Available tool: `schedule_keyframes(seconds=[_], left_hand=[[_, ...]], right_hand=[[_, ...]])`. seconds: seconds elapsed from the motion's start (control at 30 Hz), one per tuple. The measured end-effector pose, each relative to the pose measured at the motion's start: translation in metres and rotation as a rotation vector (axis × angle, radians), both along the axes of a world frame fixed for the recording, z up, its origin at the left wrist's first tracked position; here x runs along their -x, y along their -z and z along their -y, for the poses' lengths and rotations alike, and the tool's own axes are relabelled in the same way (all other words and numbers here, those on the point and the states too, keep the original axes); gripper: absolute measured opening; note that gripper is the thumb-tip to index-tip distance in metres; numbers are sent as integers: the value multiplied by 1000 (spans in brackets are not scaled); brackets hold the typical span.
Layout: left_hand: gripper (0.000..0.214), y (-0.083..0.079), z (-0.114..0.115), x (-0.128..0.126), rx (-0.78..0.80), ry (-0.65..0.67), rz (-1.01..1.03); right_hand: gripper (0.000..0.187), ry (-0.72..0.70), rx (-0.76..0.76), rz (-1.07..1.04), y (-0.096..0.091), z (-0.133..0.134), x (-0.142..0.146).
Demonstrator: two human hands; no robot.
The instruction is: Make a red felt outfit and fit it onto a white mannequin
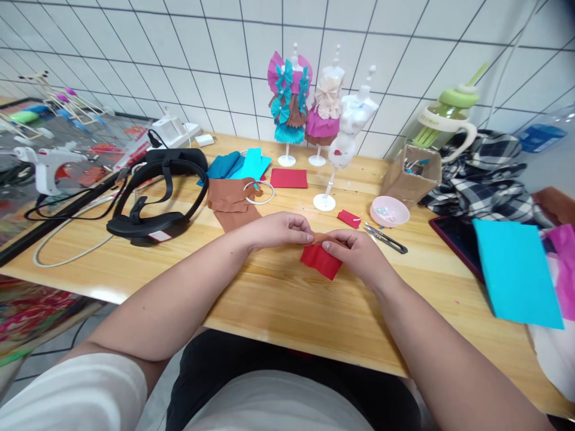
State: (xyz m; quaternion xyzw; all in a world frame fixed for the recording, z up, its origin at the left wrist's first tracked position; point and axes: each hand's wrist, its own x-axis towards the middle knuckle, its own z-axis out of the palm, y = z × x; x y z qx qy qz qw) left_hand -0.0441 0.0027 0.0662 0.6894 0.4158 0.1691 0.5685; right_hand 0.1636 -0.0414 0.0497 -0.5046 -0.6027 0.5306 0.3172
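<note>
Above the front middle of the table I hold a small red piece of fabric (321, 261), with an orange-brown strip (321, 237) along its upper edge. My left hand (290, 228) is closed in a pinch at the left end of that edge. On the right end, the thumb and fingers of my right hand (354, 248) press the pieces together. The red fabric hangs down with slight ripples, and my fingers partly cover the strip. Just beyond my right hand lie thread snips (387, 238) and a small red scrap (349, 218).
Three mini dress forms (324, 202) stand along the tiled wall, two dressed. Brown fabric (231, 194), a white ring (272, 194) and a folded red piece (288, 178) lie behind my left hand. A black headset (155, 230), pink bowl (390, 211) and turquoise sheet (518, 272) flank my arms.
</note>
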Motion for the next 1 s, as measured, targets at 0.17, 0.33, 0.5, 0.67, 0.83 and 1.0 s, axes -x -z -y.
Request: schedule_keyframes(seconds=[0.17, 0.33, 0.5, 0.67, 0.83, 1.0], left_hand=[[23, 0, 1, -3, 225, -119, 214], [40, 0, 0, -7, 350, -474, 581], [48, 4, 11, -17, 695, -339, 588], [44, 14, 19, -27, 596, -252, 582], [41, 16, 16, -28, 311, -334, 520], [33, 13, 16, -26, 196, -324, 299]], right_hand=[[22, -17, 75, -81, 2, -1, -2], [28, 182, 80, -289, 4, -1, 2], [34, 327, -37, -419, 7, -3, 8], [41, 316, -86, -357, 11, -3, 13], [32, 285, -197, -213, 9, 0, 13], [25, 295, -221, -234, 9, -2, 7]])
